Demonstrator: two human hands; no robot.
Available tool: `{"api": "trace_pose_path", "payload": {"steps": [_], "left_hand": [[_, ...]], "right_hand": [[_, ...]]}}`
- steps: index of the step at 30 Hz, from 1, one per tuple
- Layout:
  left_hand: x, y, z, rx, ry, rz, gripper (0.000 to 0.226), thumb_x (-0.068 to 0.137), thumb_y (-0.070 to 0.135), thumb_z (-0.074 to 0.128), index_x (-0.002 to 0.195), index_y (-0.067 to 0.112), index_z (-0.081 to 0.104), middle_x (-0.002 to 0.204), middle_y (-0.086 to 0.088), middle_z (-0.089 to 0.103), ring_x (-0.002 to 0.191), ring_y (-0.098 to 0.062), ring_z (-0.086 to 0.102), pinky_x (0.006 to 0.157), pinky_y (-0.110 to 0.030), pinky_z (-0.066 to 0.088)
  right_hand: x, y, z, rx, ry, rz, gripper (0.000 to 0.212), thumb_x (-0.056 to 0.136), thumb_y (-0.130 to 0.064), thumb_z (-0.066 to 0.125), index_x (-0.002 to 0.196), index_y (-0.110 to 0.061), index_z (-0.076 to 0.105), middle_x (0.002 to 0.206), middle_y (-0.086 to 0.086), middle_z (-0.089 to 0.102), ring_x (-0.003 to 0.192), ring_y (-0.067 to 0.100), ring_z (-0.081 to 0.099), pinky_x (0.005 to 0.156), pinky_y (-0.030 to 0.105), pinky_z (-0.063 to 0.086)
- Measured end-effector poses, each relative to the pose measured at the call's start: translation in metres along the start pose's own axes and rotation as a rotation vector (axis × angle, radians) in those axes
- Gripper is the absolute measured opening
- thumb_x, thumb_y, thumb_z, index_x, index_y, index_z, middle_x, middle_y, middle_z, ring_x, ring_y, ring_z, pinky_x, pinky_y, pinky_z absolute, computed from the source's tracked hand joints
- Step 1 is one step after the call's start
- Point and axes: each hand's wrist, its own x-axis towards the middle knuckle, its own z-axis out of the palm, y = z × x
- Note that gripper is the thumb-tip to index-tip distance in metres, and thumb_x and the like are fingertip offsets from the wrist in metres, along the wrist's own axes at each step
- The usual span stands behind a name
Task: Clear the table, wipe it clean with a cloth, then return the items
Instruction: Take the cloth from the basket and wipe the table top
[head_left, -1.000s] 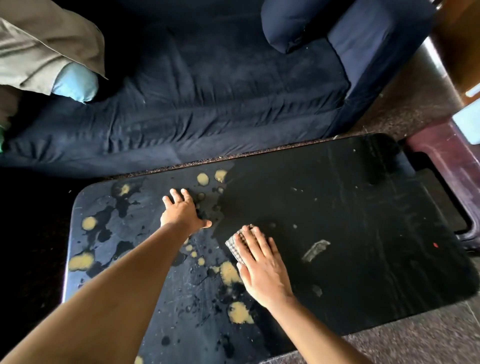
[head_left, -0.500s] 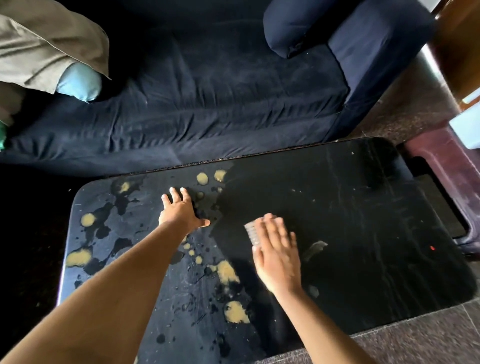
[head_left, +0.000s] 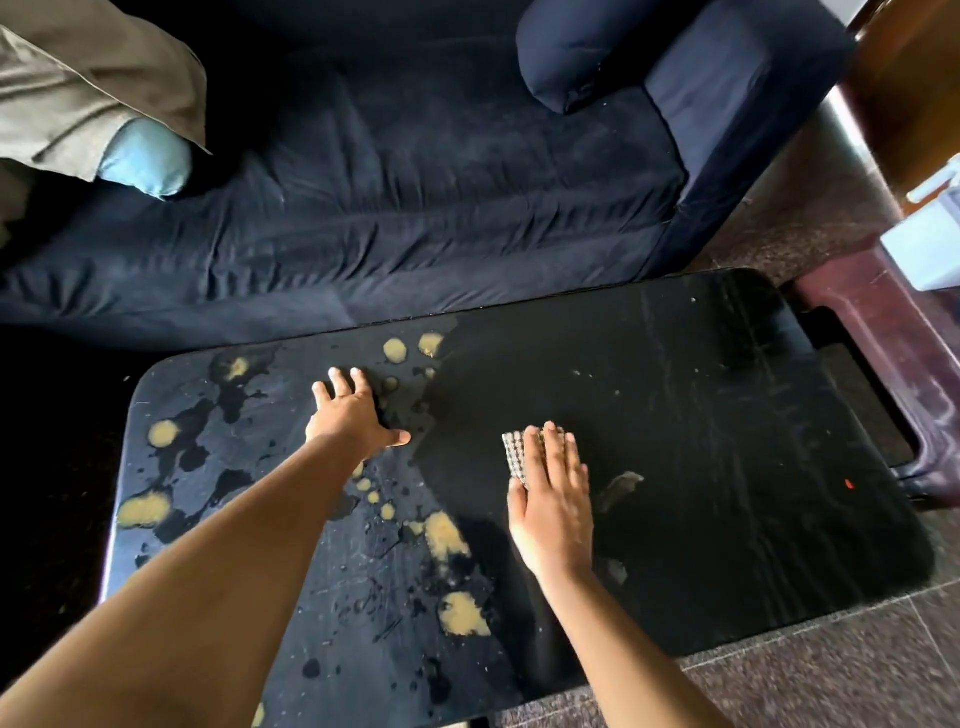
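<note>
left hand (head_left: 358, 415) stays flat and spread, bracing on the table (head_left: 727, 415) among yellow stains (head_left: 444, 535). we see the cloth (head_left: 517, 457) has slid rightward under the flat, pressing right hand (head_left: 553, 499); the left half remains unwiped.

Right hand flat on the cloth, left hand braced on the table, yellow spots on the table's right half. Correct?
No: the head view shows the yellow spots on the left half of the table, near the left hand. The rest holds: right hand flat on the cloth, left hand braced on the table.
</note>
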Motion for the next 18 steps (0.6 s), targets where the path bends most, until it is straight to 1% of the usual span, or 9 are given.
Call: {"api": "trace_pose_path", "payload": {"steps": [2, 4, 6, 7, 9, 11, 13, 14, 18], "left_hand": [[0.001, -0.001, 0.000, -0.004, -0.011, 0.000, 0.118, 0.075, 0.060, 0.068, 0.152, 0.010, -0.007, 0.158, -0.014, -0.009, 0.145, -0.038, -0.004, 0.112, -0.051, 0.029], [-0.002, -0.004, 0.003, -0.039, 0.013, 0.006, 0.116, 0.075, 0.060, 0.068, 0.152, 0.012, -0.004, 0.159, -0.013, -0.007, 0.145, -0.036, -0.003, 0.114, -0.051, 0.026], [-0.012, -0.006, 0.011, -0.102, 0.113, 0.042, 0.108, 0.078, 0.058, 0.066, 0.153, 0.015, 0.002, 0.160, -0.011, -0.002, 0.147, -0.031, 0.000, 0.116, -0.048, 0.022], [-0.022, -0.007, 0.018, -0.132, 0.179, 0.082, 0.102, 0.081, 0.055, 0.065, 0.153, 0.016, 0.004, 0.161, -0.010, 0.001, 0.147, -0.027, 0.001, 0.118, -0.046, 0.019], [-0.051, -0.004, 0.038, -0.162, 0.289, 0.189, 0.092, 0.086, 0.050, 0.061, 0.153, 0.018, 0.007, 0.161, -0.006, 0.001, 0.148, -0.022, -0.001, 0.120, -0.041, 0.014], [-0.089, -0.004, 0.064, -0.185, 0.306, 0.239, 0.086, 0.088, 0.047, 0.058, 0.154, 0.021, 0.008, 0.161, -0.002, -0.001, 0.148, -0.020, -0.004, 0.120, -0.039, 0.011], [-0.127, -0.010, 0.089, -0.215, 0.278, 0.220, 0.082, 0.090, 0.044, 0.057, 0.153, 0.022, 0.010, 0.161, -0.001, 0.000, 0.148, -0.018, -0.004, 0.120, -0.037, 0.010], [-0.142, -0.014, 0.100, -0.231, 0.272, 0.204, 0.079, 0.091, 0.042, 0.056, 0.153, 0.023, 0.010, 0.161, -0.001, 0.001, 0.148, -0.018, -0.003, 0.120, -0.036, 0.010], [-0.178, -0.025, 0.129, -0.194, 0.236, 0.211, 0.077, 0.094, 0.042, 0.051, 0.153, 0.024, 0.005, 0.161, 0.001, -0.001, 0.148, -0.017, -0.004, 0.120, -0.032, 0.005]], "right_hand": [[-0.004, -0.021, 0.003, 0.041, -0.010, -0.052, 0.062, 0.085, -0.031, 0.035, 0.145, -0.014, 0.035, 0.153, 0.010, 0.032, 0.139, 0.033, 0.031, 0.108, 0.048, 0.035], [-0.017, -0.023, 0.008, -0.013, -0.049, -0.317, 0.061, 0.088, -0.031, 0.037, 0.147, -0.017, 0.032, 0.154, 0.007, 0.029, 0.141, 0.030, 0.027, 0.110, 0.047, 0.034], [-0.028, -0.004, 0.005, -0.063, -0.094, -0.497, 0.061, 0.089, -0.032, 0.039, 0.148, -0.022, 0.027, 0.156, 0.001, 0.025, 0.144, 0.024, 0.023, 0.110, 0.045, 0.034], [-0.033, 0.009, 0.003, -0.085, -0.092, -0.493, 0.061, 0.089, -0.032, 0.040, 0.149, -0.024, 0.026, 0.157, -0.001, 0.023, 0.144, 0.021, 0.022, 0.111, 0.045, 0.033], [-0.043, 0.028, 0.001, -0.103, -0.056, -0.299, 0.062, 0.089, -0.032, 0.037, 0.149, -0.024, 0.026, 0.157, -0.002, 0.022, 0.144, 0.022, 0.022, 0.111, 0.047, 0.032], [-0.050, 0.026, -0.001, -0.073, -0.014, -0.028, 0.060, 0.089, -0.032, 0.034, 0.148, -0.019, 0.031, 0.156, 0.003, 0.026, 0.142, 0.026, 0.027, 0.110, 0.048, 0.033], [-0.058, 0.005, 0.002, -0.022, 0.016, 0.064, 0.060, 0.088, -0.032, 0.035, 0.146, -0.016, 0.034, 0.154, 0.006, 0.029, 0.141, 0.029, 0.027, 0.109, 0.048, 0.032], [-0.063, -0.006, 0.004, -0.007, 0.008, 0.000, 0.061, 0.088, -0.033, 0.038, 0.147, -0.017, 0.033, 0.155, 0.005, 0.028, 0.142, 0.028, 0.025, 0.110, 0.048, 0.031], [-0.091, -0.003, 0.007, -0.095, -0.104, -0.571, 0.061, 0.089, -0.036, 0.041, 0.148, -0.026, 0.029, 0.157, -0.004, 0.023, 0.145, 0.018, 0.019, 0.112, 0.045, 0.030]]}}
